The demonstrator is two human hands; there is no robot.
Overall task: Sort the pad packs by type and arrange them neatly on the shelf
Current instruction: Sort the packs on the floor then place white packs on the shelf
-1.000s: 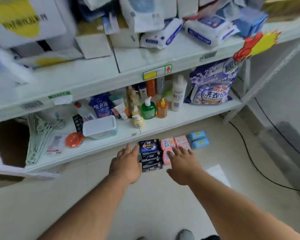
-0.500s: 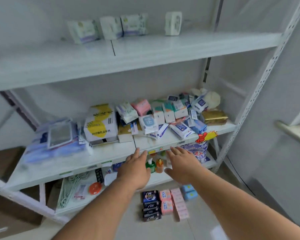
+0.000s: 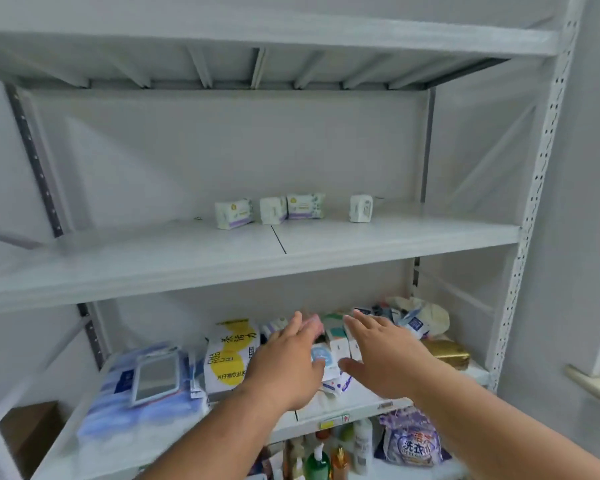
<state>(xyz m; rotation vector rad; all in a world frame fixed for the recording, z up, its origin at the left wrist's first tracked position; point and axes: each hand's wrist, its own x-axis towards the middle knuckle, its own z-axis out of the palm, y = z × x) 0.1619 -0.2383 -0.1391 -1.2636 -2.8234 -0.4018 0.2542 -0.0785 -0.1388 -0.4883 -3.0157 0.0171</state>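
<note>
While you face the white metal shelving unit, your left hand and right hand are both raised in front of its middle shelf, palms turned down, fingers straight and slightly spread, holding nothing. Between and behind the two hands lies a jumbled heap of small pad packs in white, teal, pink and blue wrappers, resting on that middle shelf; whether either hand touches the heap cannot be told. On the shelf above, four white pad packs stand upright near the back: a purple-striped pack at left, a plain white pack touching a second purple-striped pack, and a lone white pack well apart to the right. Left of the heap stand a white-and-yellow carton and a blue-wrapped bundle with a small framed mirror on top. Below, a purple detergent bag and a green pump bottle occupy the lower shelf.
</note>
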